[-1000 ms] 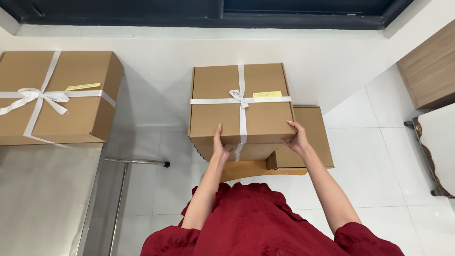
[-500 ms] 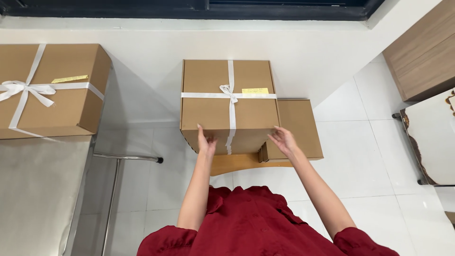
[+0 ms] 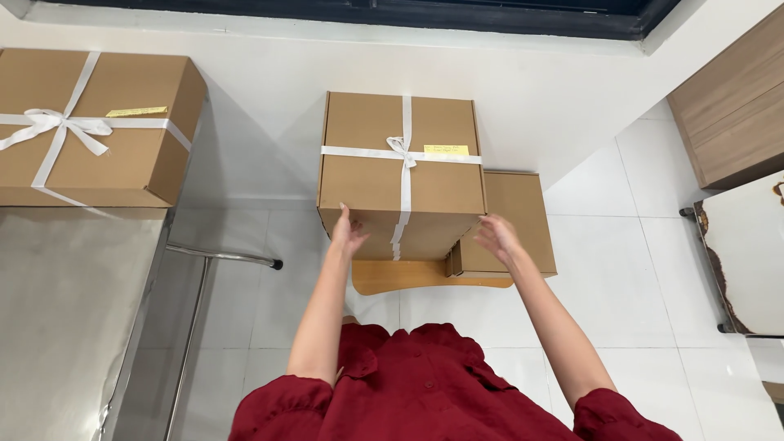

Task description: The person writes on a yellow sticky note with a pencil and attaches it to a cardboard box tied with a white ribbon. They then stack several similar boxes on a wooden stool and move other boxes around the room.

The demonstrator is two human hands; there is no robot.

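A brown cardboard box (image 3: 398,175) tied with a white ribbon and bow, with a small yellow label on top, rests on a light wooden stool (image 3: 384,277). My left hand (image 3: 347,233) touches the box's near face at its lower left, fingers spread. My right hand (image 3: 496,238) hovers open just off the box's lower right corner, in front of a smaller plain cardboard box (image 3: 511,220) that sits beside it on the stool. Neither hand grips anything.
A second ribboned cardboard box (image 3: 90,131) stands on a steel table (image 3: 65,310) at the left. A wooden cabinet (image 3: 731,102) and a worn white surface (image 3: 747,253) are at the right. White tiled floor lies below, and a white wall behind.
Both hands have come off the ribboned box's front corners and opened; the right hand has drawn back clear of it. The box now sits on the stool.
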